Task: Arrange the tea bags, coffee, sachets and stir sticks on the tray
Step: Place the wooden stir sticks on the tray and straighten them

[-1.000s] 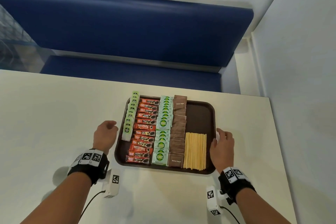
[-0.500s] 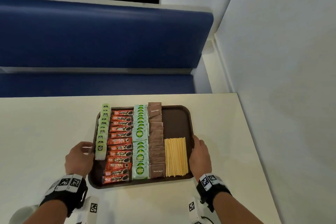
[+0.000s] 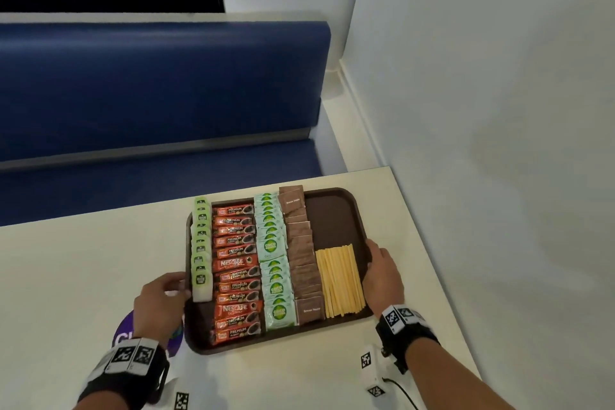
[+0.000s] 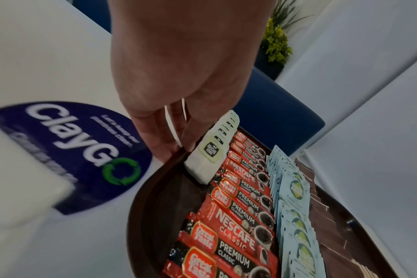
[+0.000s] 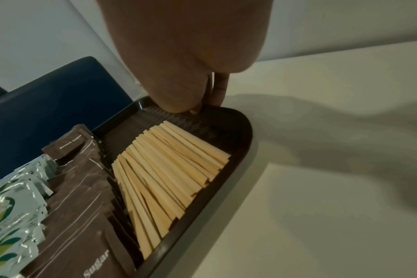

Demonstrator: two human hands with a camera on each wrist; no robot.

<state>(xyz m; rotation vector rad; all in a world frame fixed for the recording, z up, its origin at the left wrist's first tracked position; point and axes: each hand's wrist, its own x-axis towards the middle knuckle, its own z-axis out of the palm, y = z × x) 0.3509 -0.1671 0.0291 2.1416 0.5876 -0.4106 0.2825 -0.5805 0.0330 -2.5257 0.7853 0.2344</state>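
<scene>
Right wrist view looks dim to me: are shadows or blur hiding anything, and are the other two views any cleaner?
Right wrist: dim, the right hand casts a broad shadow on the table; stir sticks still readable. Left wrist: sharp packets, blurred purple sticker. Head: bright, wide-angle bend.

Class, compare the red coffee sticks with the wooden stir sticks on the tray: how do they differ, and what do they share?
The coffee sticks are red printed packets; the stir sticks are plain pale wood. The coffee sticks lie crosswise, stacked in a column along the tray; the stir sticks lie lengthwise, side by side. The coffee column runs nearly the tray's length; the stir sticks fill only its near part. Both lie flat in neat groups.
</scene>
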